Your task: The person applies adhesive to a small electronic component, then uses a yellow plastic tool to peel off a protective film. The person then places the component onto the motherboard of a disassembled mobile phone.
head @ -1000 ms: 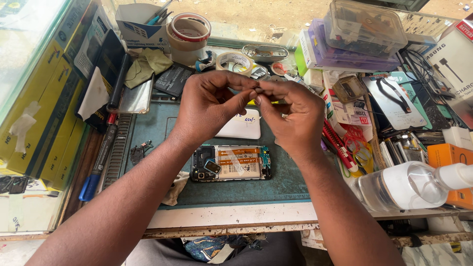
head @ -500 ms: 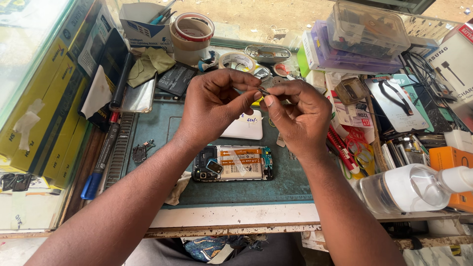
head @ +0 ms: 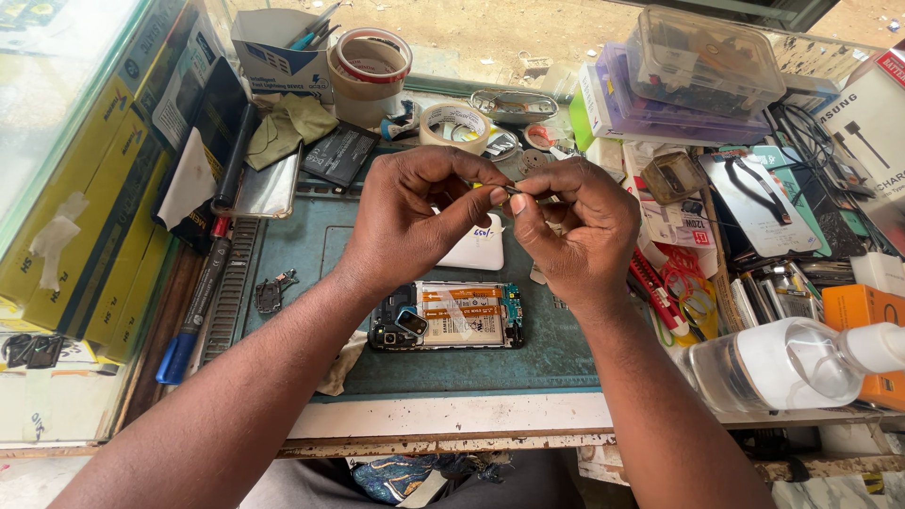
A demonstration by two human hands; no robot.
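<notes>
My left hand [head: 419, 212] and my right hand [head: 575, 226] meet above the teal work mat [head: 311, 245], fingertips pinched together on a small thin metal part [head: 517, 191] held between them. Below the hands lies an opened phone [head: 448, 316] with its back off, the battery and inner parts showing. A white rounded phone cover [head: 476, 250] rests on the mat under my hands, partly hidden by them. A small dark loose part [head: 271, 292] lies at the mat's left.
Tape rolls [head: 368, 61] and a dark battery [head: 339, 155] sit at the back. Clear plastic boxes [head: 702, 61] stand back right. A clear liquid bottle [head: 792, 363] lies at the right front. Yellow boxes [head: 85, 188] line the left; a blue-tipped pen [head: 193, 311] lies beside them.
Both hands have stayed together over the mat, shifting slightly; the fingers have worked the small part between them. The phone has not moved.
</notes>
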